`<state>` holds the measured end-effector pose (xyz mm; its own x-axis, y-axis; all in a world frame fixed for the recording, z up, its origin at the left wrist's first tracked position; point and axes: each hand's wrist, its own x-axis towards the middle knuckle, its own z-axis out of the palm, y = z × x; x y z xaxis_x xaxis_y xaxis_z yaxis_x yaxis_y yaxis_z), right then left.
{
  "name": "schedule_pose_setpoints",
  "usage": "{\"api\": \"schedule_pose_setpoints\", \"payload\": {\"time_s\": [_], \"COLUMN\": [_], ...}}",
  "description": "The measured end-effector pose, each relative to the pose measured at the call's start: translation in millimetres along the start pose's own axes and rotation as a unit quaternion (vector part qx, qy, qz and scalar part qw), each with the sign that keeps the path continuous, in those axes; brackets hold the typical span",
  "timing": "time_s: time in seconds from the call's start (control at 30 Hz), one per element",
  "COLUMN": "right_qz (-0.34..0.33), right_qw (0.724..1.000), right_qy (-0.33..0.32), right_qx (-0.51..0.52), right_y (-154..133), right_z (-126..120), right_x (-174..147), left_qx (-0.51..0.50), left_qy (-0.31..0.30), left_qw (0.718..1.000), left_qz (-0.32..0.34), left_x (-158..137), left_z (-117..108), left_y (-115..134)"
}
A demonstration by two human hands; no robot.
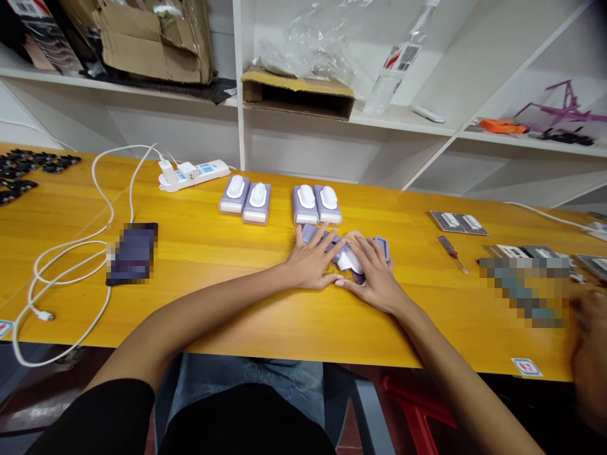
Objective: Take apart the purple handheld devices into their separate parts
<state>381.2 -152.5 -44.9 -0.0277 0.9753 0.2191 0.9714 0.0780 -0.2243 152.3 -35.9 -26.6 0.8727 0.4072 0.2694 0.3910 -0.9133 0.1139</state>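
My left hand [310, 260] lies palm down with its fingers spread over some purple plastic parts [310, 232]. Beside it, my right hand [377, 273] rests over the same cluster, fingers stretched out, and its thumb nearly meets my left thumb. Between the hands shows a white ribbed piece [349, 260], and a purple frame-like part [382, 248] sticks out past my right fingers. Much of the cluster is hidden under both hands. Just behind stand two pairs of purple-and-white devices [258, 203], [317, 203], each with a white oval piece on top.
A white power strip [196, 174] with a long cable [61, 243] and a dark phone-like object [134, 254] occupy the left. On the right are a screwdriver [453, 254], a plate with two white pieces [458, 222] and another person's hand [590, 354]. Shelves [303, 148] rise behind.
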Motion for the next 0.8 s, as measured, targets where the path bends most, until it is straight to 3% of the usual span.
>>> {"api": "schedule_pose_setpoints", "payload": {"time_s": [0.17,0.27,0.4,0.5,0.6,0.8], "right_qz": [0.000,0.016,0.071,0.161,0.274,0.349], "right_qw": [0.999,0.997,0.986,0.974,0.949,0.921], "right_qy": [0.028,0.076,0.128,0.109,0.067,0.031], "right_qx": [-0.026,0.013,0.083,0.115,0.143,0.172], "right_y": [-6,-11,-11,-7,-4,4], "right_z": [-11,-19,-25,-24,-19,1], "right_x": [4,22,80,140,194,244], "left_qx": [0.017,0.030,0.028,-0.004,-0.030,-0.050], "left_qy": [0.020,0.028,0.039,0.022,0.000,-0.008], "left_qw": [1.000,0.999,0.998,0.997,0.997,0.996], "left_qz": [0.011,-0.015,-0.045,-0.068,-0.076,-0.073], "left_x": [-15,-39,-79,-100,-105,-100], "left_z": [-11,-20,-27,-27,-26,-22], "left_y": [-6,-18,-41,-52,-56,-54]}}
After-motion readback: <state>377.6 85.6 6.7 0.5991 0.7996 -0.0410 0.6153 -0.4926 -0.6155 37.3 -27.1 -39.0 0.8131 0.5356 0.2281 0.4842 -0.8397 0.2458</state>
